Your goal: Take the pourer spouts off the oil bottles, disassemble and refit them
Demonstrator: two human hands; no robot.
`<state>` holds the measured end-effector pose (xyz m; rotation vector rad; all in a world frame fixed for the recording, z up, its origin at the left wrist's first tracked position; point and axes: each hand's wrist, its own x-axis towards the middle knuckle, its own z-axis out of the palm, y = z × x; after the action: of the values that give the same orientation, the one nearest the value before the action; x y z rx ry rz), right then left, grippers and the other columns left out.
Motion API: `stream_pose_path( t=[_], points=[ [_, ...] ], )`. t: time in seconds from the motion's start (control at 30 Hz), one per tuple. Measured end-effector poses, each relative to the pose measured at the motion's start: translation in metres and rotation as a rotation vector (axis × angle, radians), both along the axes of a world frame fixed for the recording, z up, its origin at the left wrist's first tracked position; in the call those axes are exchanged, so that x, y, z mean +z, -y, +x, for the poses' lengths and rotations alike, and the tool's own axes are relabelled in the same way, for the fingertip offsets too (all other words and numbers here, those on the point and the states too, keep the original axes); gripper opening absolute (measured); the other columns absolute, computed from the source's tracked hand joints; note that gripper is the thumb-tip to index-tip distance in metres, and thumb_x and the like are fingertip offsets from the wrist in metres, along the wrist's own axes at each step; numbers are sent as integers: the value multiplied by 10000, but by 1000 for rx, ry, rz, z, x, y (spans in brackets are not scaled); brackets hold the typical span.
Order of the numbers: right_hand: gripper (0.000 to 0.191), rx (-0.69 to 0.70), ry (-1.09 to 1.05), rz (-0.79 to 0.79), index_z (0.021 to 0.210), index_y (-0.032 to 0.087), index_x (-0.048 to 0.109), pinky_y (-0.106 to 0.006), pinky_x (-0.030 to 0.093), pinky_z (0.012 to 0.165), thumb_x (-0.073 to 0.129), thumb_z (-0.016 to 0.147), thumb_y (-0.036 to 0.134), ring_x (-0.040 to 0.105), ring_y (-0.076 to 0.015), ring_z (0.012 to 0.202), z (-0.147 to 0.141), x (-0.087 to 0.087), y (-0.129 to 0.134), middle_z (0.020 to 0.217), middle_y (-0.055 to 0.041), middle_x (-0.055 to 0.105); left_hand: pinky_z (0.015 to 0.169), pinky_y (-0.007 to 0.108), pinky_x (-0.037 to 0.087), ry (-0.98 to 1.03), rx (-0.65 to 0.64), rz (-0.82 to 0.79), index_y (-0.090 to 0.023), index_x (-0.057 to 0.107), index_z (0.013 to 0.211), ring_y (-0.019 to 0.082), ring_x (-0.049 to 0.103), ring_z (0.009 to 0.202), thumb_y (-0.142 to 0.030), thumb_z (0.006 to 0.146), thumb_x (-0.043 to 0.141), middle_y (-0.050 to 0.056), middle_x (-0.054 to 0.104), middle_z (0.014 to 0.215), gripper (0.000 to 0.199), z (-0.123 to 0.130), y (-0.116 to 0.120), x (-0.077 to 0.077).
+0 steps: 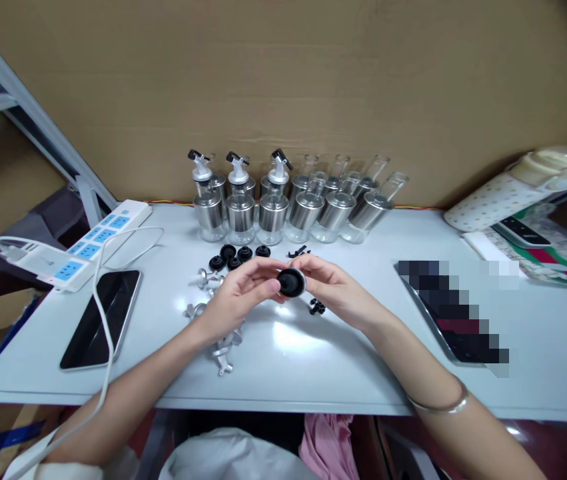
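Between my hands, above the middle of the table, is a silver pourer cap with a black stopper (291, 283) facing me. My left hand (243, 293) pinches its left side with thumb and fingers. From the other side, my right hand (336, 290) grips its rim. Several black stoppers (244, 254) lie just beyond my left hand. Silver pourer caps (223, 360) are scattered beside and partly beneath my left wrist. Small black parts (316, 307) sit under my right hand, and black levers (299, 251) lie behind the hands.
Several glass bottles with steel bands (306, 217) stand in rows at the back; three in front carry pourer tops (238, 170). A power strip (98, 243), white cable (100, 300) and phone (103, 320) are at left. Another phone (446, 320) and a dotted flask (513, 190) are at right.
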<state>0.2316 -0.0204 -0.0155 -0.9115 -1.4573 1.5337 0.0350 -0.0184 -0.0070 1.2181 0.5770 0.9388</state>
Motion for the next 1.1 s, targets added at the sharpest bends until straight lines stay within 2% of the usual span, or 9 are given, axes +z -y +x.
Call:
stream_pose_path(
  t=[0.1,0.17,0.27,0.33,0.43,0.63,0.83,1.1],
  points=[
    [241,-117,63,68,849,210,602,-276,426,729,685,780,425,531,-134,772,-2,0,0,830,1,561,758,280,562,-34,52,-35,-177,645,973,141,651,816,-350,772,725,29,677,918,277,1,0,0],
    [247,-207,78,104,852,204,586,-254,418,645,691,770,412,499,-110,674,-4,1,0,754,23,515,755,282,557,-75,87,-42,-163,628,954,144,644,819,-355,761,729,33,670,909,290,2,-1,-2],
    [283,-171,61,61,939,202,545,-237,397,521,645,797,426,461,-88,537,-7,2,3,669,46,498,762,274,536,-157,139,-8,-160,608,940,141,630,825,-348,762,723,26,651,887,284,1,-1,-6],
    [339,-127,57,15,995,203,522,-228,410,490,659,778,423,515,-98,553,-9,3,5,716,25,544,774,262,518,-200,167,40,-169,599,939,135,619,841,-319,765,721,14,639,870,260,2,0,-8],
    [348,-112,76,11,988,201,530,-224,455,507,692,747,392,581,-117,642,-10,3,7,820,-15,582,782,273,514,-233,184,101,-178,583,936,135,615,836,-290,776,706,12,634,872,231,2,2,-10],
    [251,-113,124,100,946,199,559,-249,507,564,665,770,344,569,-128,692,-10,1,9,847,-35,602,800,297,524,-269,176,168,-184,565,952,146,623,842,-272,793,675,30,631,920,212,2,3,-9],
    [231,-108,199,156,977,189,564,-269,526,619,624,775,286,592,-136,729,-9,2,10,905,-56,635,772,280,519,-295,168,202,-181,548,912,144,625,822,-222,777,667,20,630,867,185,0,2,-8],
    [238,-115,264,224,953,196,559,-261,529,652,589,717,192,614,-143,757,-12,5,12,860,-36,648,737,259,486,-361,166,271,-194,493,899,125,582,773,-183,759,627,-4,580,835,194,2,5,-8]
  ],
)
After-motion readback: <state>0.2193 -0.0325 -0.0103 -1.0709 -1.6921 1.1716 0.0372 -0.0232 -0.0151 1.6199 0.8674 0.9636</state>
